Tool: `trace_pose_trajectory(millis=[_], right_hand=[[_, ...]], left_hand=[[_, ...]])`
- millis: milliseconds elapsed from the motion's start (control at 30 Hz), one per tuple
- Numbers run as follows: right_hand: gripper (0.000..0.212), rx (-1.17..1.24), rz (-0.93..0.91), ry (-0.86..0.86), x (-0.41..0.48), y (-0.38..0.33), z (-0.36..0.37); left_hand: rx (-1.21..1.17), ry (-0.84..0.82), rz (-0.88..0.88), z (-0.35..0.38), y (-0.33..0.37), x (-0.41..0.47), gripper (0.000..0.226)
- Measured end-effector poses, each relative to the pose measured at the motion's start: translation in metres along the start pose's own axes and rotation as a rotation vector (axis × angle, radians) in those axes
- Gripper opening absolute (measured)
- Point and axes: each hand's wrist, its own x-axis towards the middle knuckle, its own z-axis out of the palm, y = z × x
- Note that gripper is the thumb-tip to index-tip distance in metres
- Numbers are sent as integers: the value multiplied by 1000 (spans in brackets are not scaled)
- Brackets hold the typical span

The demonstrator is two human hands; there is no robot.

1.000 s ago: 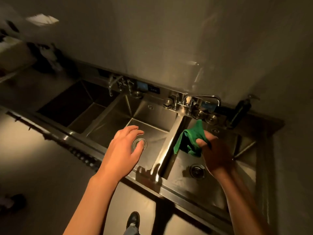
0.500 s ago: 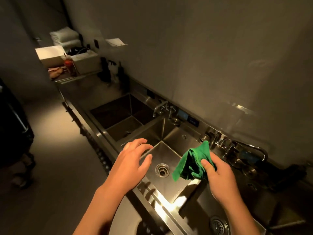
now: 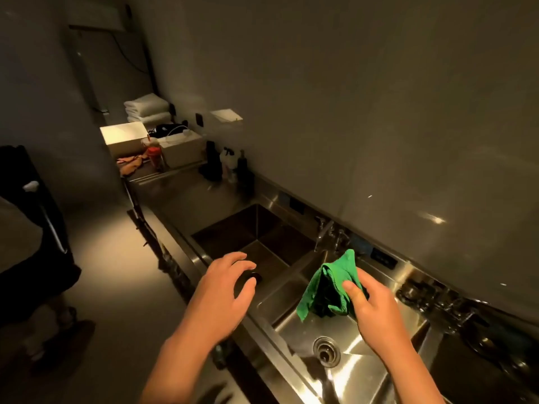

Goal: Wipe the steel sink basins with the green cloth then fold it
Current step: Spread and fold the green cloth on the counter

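The right hand (image 3: 376, 312) grips the bunched green cloth (image 3: 328, 287) above the near basin (image 3: 358, 380) and its drain (image 3: 326, 349). The left hand (image 3: 224, 295) hovers empty, fingers loosely spread, over the far basin's (image 3: 262, 225) front edge. Beyond, bottles (image 3: 230, 164) stand on the tabletop (image 3: 186, 193). Farther still, folded towels (image 3: 147, 107).

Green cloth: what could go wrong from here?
1. The crumpled green cloth is bunched in the right hand, so probably only a small patch would touch the steel and coverage may be poor.
2. The far steel sink basin lies in deep shadow, so missed spots there could be hard to see.
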Motion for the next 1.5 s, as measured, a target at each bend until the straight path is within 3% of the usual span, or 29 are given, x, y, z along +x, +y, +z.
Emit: trace_pose_trajectory(millis=[367, 567, 733, 833, 1033, 1500], right_hand=[[34, -76, -133, -78, 43, -70, 135], [28, -256, -319, -111, 70, -92, 195], [38, -365, -384, -145, 105, -97, 248], [50, -378, -377, -180, 131, -97, 282], [32, -295, -443, -149, 206, -95, 353], [30, -237, -358, -85, 357, -134, 432]], left_hand=[[-28, 108, -92, -80, -121, -8, 34], [-40, 154, -151, -100, -166, -21, 30], [7, 176, -221, -115, -206, -12, 30], [22, 184, -249, -121, -237, 8, 30], [99, 195, -261, -135, -301, 79, 31], [122, 184, -252, -176, -388, 243, 31]])
